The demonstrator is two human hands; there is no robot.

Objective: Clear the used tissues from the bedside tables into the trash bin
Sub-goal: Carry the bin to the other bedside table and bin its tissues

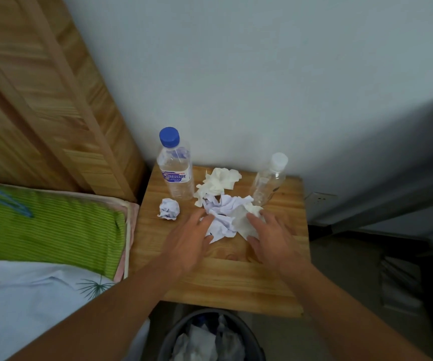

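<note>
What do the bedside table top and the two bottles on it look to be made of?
Bedside table: looks like pale wood, joined in strips with visible grain and a low sheen; solid or veneer cannot be told. Blue-capped bottle and white-capped bottle: clear, glossy, see-through ribbed walls, most likely thin plastic.

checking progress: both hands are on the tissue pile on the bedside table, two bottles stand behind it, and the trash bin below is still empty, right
Not quite. The head view shows the trash bin already holding crumpled tissues. The rest stands: left hand and right hand on the tissue pile.
</note>
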